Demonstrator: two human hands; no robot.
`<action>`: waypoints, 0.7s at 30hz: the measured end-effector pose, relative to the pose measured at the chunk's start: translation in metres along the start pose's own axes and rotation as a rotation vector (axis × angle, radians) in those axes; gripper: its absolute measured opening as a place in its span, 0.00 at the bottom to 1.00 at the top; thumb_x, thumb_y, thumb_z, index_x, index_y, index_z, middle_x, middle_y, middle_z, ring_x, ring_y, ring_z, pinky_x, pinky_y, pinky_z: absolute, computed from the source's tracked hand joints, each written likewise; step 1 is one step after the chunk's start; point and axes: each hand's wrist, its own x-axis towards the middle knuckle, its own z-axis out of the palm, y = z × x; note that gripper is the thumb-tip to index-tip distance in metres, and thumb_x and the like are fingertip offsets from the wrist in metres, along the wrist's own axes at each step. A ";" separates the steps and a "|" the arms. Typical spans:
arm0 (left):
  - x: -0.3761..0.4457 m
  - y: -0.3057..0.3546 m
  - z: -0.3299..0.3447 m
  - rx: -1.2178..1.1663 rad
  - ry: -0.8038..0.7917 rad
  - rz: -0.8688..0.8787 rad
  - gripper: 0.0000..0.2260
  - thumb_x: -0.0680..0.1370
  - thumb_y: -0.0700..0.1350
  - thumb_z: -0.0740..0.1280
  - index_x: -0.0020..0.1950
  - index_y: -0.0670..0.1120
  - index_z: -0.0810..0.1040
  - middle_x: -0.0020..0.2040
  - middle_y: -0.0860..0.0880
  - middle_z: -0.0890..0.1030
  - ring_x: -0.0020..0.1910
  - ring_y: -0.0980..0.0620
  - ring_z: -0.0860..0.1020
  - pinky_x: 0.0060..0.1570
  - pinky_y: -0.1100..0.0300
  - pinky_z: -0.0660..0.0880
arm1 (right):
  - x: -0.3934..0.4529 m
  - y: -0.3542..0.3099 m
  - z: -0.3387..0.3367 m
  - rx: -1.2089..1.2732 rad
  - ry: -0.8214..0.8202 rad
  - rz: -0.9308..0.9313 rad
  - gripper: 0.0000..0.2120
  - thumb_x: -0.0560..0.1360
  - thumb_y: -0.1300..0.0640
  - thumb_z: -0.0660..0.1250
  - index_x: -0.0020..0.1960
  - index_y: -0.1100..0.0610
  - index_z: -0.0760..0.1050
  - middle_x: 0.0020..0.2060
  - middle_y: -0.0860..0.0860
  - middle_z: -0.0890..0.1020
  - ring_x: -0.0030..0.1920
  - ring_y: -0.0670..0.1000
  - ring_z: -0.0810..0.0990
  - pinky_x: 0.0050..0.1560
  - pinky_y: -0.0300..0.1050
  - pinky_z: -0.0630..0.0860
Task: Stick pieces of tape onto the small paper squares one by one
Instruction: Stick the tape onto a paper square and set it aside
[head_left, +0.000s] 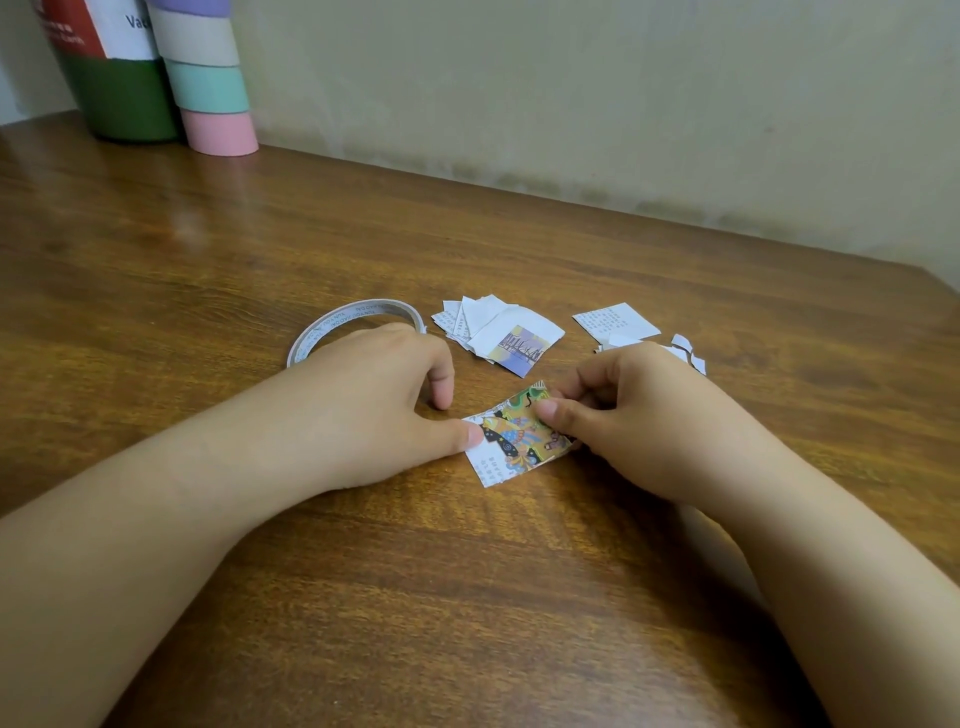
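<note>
A small colourful paper square (511, 441) lies flat on the wooden table (467, 597) between my hands. My left hand (384, 400) pins its left edge with the thumb tip. My right hand (623, 415) pinches the square's upper right corner between thumb and fingers; whether a tape piece is in that pinch I cannot tell. A thin white tape roll (340, 325) lies flat behind my left hand, partly hidden by it. A heap of paper squares (498, 330) sits beyond the hands, the top one showing a purple picture.
One printed square (615, 322) and small white scraps (685, 353) lie behind my right hand. At the far left corner stand a green and red container (119, 78) and a stack of pastel rolls (208, 78). A wall runs along the table's far edge.
</note>
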 end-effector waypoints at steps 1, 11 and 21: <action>0.000 0.000 0.000 0.003 -0.001 -0.002 0.12 0.69 0.61 0.69 0.40 0.55 0.71 0.39 0.55 0.69 0.36 0.60 0.68 0.32 0.63 0.62 | 0.000 0.000 0.000 0.000 -0.001 -0.001 0.10 0.74 0.48 0.68 0.36 0.49 0.77 0.26 0.44 0.74 0.24 0.37 0.70 0.25 0.28 0.64; 0.000 0.000 -0.001 0.001 -0.007 -0.002 0.13 0.69 0.61 0.69 0.40 0.55 0.71 0.40 0.55 0.69 0.36 0.59 0.70 0.32 0.63 0.62 | 0.000 0.000 -0.001 0.006 -0.003 0.005 0.09 0.74 0.47 0.68 0.38 0.49 0.78 0.27 0.44 0.76 0.25 0.38 0.71 0.26 0.28 0.65; -0.001 -0.001 0.001 0.007 0.015 0.011 0.13 0.70 0.61 0.68 0.41 0.54 0.71 0.40 0.56 0.68 0.37 0.62 0.67 0.32 0.67 0.60 | -0.011 -0.007 -0.008 0.159 -0.026 0.028 0.07 0.71 0.49 0.72 0.39 0.52 0.79 0.32 0.44 0.83 0.28 0.42 0.74 0.27 0.30 0.67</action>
